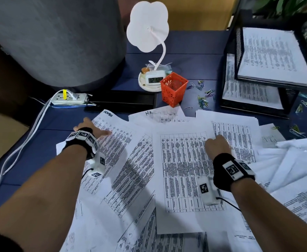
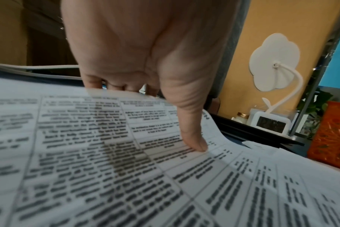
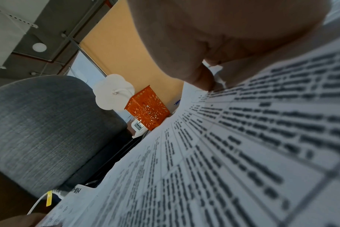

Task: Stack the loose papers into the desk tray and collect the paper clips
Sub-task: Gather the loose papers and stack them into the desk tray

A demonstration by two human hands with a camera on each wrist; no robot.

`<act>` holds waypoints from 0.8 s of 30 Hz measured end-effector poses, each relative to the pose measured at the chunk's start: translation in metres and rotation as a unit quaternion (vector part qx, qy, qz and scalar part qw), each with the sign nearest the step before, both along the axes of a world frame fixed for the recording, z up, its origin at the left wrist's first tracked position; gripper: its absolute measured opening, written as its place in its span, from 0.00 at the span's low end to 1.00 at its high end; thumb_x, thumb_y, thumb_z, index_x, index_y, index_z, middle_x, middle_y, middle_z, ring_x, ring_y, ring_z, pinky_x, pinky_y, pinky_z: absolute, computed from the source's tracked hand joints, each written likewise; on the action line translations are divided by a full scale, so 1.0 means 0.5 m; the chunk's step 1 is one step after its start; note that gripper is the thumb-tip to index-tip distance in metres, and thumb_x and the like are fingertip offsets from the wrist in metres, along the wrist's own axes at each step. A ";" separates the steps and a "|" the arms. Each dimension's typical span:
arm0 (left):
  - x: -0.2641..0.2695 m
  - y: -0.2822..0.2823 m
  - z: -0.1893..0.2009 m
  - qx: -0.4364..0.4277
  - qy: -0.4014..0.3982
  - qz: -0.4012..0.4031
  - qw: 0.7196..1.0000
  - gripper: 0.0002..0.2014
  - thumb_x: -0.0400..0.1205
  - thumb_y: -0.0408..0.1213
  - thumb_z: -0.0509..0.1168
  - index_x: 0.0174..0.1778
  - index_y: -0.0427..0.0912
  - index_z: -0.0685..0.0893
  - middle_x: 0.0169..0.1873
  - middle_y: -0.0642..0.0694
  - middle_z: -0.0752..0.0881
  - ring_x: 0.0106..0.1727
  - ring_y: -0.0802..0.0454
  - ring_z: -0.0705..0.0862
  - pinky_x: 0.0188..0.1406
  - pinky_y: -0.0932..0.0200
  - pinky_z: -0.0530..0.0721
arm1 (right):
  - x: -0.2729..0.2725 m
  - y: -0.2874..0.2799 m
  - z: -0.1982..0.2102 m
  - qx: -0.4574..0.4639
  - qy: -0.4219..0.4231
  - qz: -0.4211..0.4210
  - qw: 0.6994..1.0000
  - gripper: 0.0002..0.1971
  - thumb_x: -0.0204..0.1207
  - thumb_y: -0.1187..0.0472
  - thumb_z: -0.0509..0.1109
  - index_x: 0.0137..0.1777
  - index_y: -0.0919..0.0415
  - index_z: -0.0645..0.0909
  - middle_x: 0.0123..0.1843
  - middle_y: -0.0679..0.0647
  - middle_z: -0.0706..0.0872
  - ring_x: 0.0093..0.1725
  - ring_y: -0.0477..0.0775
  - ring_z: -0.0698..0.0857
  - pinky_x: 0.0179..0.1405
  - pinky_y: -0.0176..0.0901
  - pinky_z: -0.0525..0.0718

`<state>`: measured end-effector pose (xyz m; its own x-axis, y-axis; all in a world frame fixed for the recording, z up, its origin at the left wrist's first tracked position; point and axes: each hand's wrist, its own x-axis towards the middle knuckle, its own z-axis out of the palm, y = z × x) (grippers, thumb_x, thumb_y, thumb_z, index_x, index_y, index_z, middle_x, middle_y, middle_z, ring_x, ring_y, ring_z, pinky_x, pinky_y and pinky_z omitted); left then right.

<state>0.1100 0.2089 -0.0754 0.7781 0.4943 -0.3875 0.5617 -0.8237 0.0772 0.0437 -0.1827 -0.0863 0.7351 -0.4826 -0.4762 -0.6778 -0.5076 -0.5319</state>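
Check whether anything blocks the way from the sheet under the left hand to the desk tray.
Nothing visible stands in the way. The left hand pinches the sheet; the orange cup stands beside the path to the tray.

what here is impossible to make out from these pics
- Printed text on the loose papers: too small in the head view, blurred in both wrist views.
- Right hand fingers: hidden under the hand in the head view, under the palm in the right wrist view.
- Left hand fingertips: behind the lifted sheet's edge, left wrist view.
- Clock digits: too small.
- Orange cup contents: unclear.
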 end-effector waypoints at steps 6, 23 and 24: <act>0.009 -0.018 0.040 -0.062 -0.076 -0.077 0.992 0.21 0.75 0.42 0.73 0.61 0.38 0.79 0.59 0.36 0.84 0.60 0.36 0.81 0.59 0.48 0.78 | 0.005 -0.010 0.007 0.023 0.006 0.016 1.000 0.20 0.77 0.69 0.56 0.69 0.71 0.71 0.59 0.65 0.82 0.50 0.63 0.80 0.44 0.44 0.74; -0.081 -0.204 0.373 -0.581 -0.366 -0.148 0.712 0.15 0.73 0.22 0.69 0.53 0.41 0.83 0.44 0.50 0.92 0.47 0.52 0.89 0.45 0.54 0.89 | 0.009 -0.049 0.006 0.089 0.021 0.086 0.992 0.19 0.79 0.71 0.54 0.68 0.71 0.73 0.64 0.66 0.79 0.63 0.66 0.79 0.58 0.48 0.77; -0.081 -0.213 0.363 -0.617 -0.358 -0.129 0.689 0.16 0.75 0.20 0.66 0.54 0.42 0.82 0.46 0.48 0.91 0.50 0.50 0.89 0.46 0.52 0.89 | 0.010 -0.051 0.007 0.101 0.019 0.084 0.991 0.19 0.79 0.71 0.54 0.68 0.70 0.73 0.65 0.65 0.79 0.64 0.66 0.78 0.62 0.51 0.76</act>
<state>0.0694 0.1026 0.1060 0.9884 -0.0581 0.1403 -0.1373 0.0517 0.9892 0.0488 -0.2084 -0.0828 0.7768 -0.2481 -0.5788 -0.6143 -0.5007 -0.6099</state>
